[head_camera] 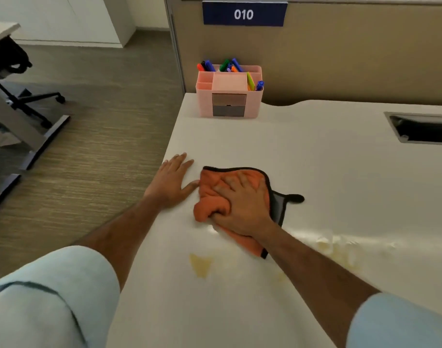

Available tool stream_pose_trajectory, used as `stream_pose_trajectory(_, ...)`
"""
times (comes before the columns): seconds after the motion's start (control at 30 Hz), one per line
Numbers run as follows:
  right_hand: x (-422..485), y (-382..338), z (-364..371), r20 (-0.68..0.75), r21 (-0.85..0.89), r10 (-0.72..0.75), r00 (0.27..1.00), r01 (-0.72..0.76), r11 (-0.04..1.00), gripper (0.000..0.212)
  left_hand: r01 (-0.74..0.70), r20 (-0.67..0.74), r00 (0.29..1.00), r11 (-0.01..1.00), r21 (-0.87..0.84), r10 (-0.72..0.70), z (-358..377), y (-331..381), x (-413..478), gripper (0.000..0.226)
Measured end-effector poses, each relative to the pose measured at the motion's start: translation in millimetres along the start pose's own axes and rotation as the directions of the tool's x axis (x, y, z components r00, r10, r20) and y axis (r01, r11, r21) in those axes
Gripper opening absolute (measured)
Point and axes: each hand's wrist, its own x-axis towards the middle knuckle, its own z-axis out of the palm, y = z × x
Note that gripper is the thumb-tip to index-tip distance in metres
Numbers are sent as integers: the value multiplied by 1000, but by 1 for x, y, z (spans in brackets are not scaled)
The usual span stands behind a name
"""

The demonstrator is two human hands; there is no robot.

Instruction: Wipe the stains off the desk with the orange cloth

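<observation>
An orange cloth with a black trim and a grey back lies bunched on the white desk. My right hand presses down on it, with the thumb curled under a fold of the fabric. My left hand rests flat on the desk near its left edge, fingers spread, just left of the cloth. A yellowish stain sits on the desk below the cloth. More pale yellow smears spread to the right of my right forearm.
A pink desk organizer with coloured markers stands at the desk's back left corner. A rectangular cable slot opens at the back right. A beige partition with a "010" sign backs the desk. An office chair base stands on the floor left.
</observation>
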Motion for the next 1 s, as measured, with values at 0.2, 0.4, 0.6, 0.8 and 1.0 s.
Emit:
stream_pose_trajectory(0.2,-68,43,-13,20,60,-123,992,122,991,66,14,30,999,1000,-13,-14,1,2,-4,73)
stream_pose_trajectory(0.4,-22,61,-23,-72,-27,118,990,-120,992,62,10,-14,1000,1000,11,-10,2,3,-8,72)
stream_pose_trajectory(0.6,-63,-19,-5,-40,105,-387,921,389,915,58,24,-13,1000,1000,20,-23,0,5,-8,71)
stream_pose_trajectory(0.8,-89,42,-24,37,157,-212,977,204,966,53,24,-15,1000,1000,19,-24,0,6,-9,71)
stream_pose_trajectory(1.0,-55,-23,-14,-18,171,-13,1000,16,985,49,30,9,1000,1000,-3,-30,-2,8,-8,69)
